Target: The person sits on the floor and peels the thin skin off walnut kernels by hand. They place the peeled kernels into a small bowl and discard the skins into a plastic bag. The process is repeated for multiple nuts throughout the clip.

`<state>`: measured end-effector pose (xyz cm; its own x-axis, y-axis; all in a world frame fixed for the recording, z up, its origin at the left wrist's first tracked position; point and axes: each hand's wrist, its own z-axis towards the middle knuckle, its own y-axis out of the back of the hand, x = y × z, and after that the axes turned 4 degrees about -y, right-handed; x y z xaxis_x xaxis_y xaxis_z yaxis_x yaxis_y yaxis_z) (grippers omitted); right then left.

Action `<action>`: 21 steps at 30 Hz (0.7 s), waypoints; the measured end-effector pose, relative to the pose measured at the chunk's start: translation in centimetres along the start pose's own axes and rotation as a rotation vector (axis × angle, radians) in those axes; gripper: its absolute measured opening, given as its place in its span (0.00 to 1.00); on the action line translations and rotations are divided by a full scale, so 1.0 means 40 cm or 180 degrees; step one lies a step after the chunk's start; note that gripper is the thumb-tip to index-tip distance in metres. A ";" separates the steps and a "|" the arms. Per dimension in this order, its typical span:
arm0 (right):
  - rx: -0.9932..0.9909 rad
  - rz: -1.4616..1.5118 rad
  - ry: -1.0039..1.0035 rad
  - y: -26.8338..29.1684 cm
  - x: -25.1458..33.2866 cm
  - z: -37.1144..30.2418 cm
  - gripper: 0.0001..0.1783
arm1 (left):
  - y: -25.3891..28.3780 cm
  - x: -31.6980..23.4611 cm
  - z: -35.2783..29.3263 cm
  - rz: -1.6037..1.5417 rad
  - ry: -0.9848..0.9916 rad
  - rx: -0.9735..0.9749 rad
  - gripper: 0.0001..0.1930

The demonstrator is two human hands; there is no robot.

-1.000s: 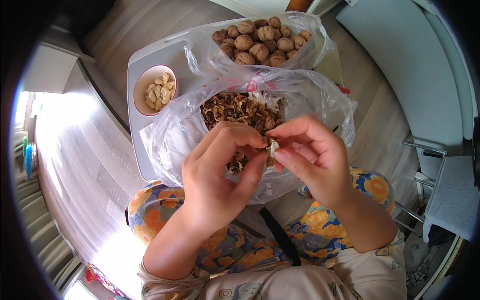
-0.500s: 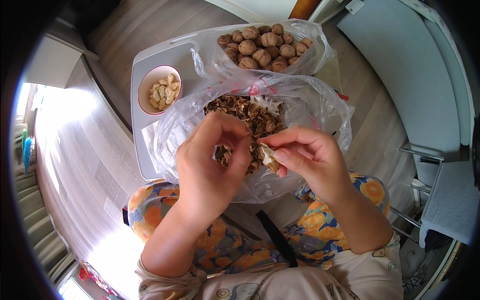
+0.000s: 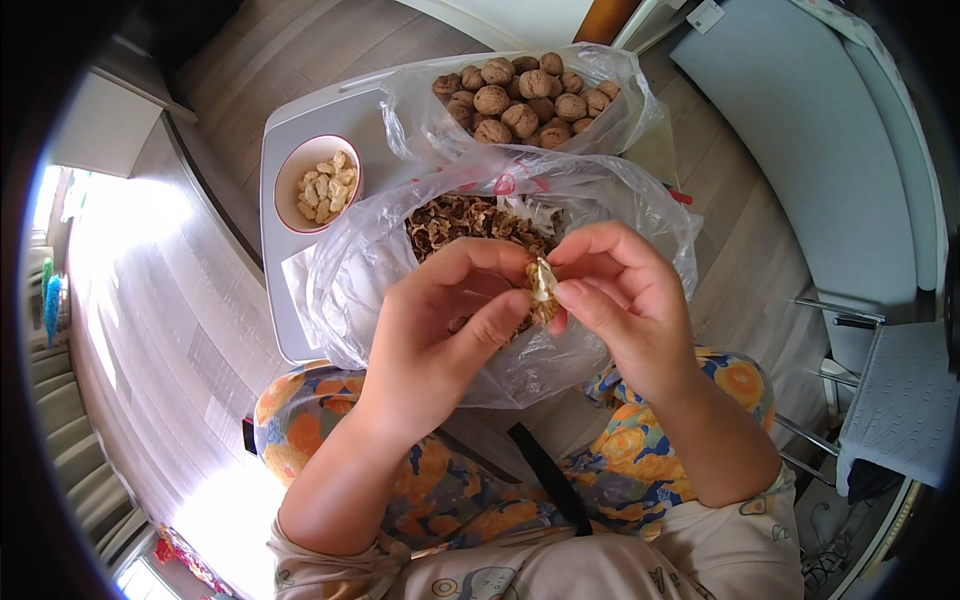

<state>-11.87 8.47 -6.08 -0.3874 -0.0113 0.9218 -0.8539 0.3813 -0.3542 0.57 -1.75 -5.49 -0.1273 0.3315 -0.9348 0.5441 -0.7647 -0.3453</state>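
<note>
Over the open plastic bag my right hand (image 3: 635, 310) pinches a walnut kernel (image 3: 543, 285), pale on one side and with brown skin or shell bits on the other. My left hand (image 3: 430, 335) meets it from the left, its thumb and index fingertip closed against the kernel's edge. Beneath both hands the clear plastic bag (image 3: 350, 270) holds a heap of broken walnut shells (image 3: 465, 225), partly hidden by my fingers. At the left of the low table, a cream bowl (image 3: 290, 172) with a red rim contains peeled walnut kernels (image 3: 328, 187).
Whole walnuts (image 3: 520, 120) fill a second clear bag (image 3: 405, 110) at the far side of the grey low table (image 3: 285, 290). My knees in flowered trousers (image 3: 300, 415) flank the near edge. A grey stool (image 3: 895, 410) with metal legs stands at the right.
My left hand has moved right and its fingertips now reach the walnut kernel. My right hand has turned the kernel more upright.
</note>
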 end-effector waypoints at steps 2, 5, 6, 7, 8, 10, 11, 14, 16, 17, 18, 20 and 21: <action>0.0022 -0.0024 -0.0024 -0.004 -0.001 0.001 0.09 | 0.002 0.001 0.002 -0.0431 0.0087 0.0120 0.08; 0.0004 -0.0238 -0.0047 -0.007 0.005 0.001 0.09 | 0.013 0.009 -0.001 -0.0566 0.0086 0.0054 0.07; -0.0029 -0.0357 0.0009 -0.004 0.008 0.002 0.08 | 0.016 0.011 -0.002 -0.0502 0.0032 0.0028 0.06; -0.0063 -0.0479 0.0063 -0.002 0.011 0.003 0.08 | 0.017 0.012 -0.003 -0.0441 -0.0022 0.0001 0.06; -0.0148 -0.0611 0.0179 -0.005 0.015 0.005 0.07 | 0.016 0.011 -0.005 -0.0300 -0.0005 -0.0062 0.06; -0.0324 -0.0874 0.0410 -0.013 0.025 0.008 0.06 | 0.009 0.005 -0.010 -0.0019 0.0033 -0.0182 0.06; -0.0391 -0.0939 0.0485 -0.018 0.026 0.009 0.05 | 0.006 0.002 -0.010 0.0100 0.0015 -0.0188 0.06; -0.0042 -0.1292 0.0605 -0.008 0.023 0.015 0.06 | 0.001 -0.003 -0.011 0.0368 -0.0044 -0.0201 0.05; -0.0003 -0.1021 0.0257 -0.010 0.029 0.015 0.06 | 0.001 -0.002 -0.012 0.0429 -0.0088 -0.0218 0.05; 0.0020 -0.0883 0.0083 -0.012 0.030 0.015 0.05 | 0.001 -0.002 -0.013 0.0436 -0.0090 -0.0211 0.05; 0.0021 -0.0670 0.0013 -0.012 0.028 0.016 0.05 | 0.002 -0.002 -0.014 0.0442 -0.0091 -0.0204 0.06; 0.0022 -0.0251 -0.0121 -0.011 0.024 0.018 0.05 | 0.002 -0.003 -0.014 0.0350 -0.0074 -0.0177 0.06; 0.0029 -0.0234 -0.0192 -0.009 0.025 0.019 0.05 | 0.003 -0.003 -0.014 0.0255 -0.0052 -0.0159 0.06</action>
<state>-12.20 7.63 -5.16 -0.3435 -0.0946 0.9344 -0.8838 0.3691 -0.2875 1.10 -1.56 -5.37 -0.0951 0.2611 -0.9606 0.5936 -0.7597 -0.2653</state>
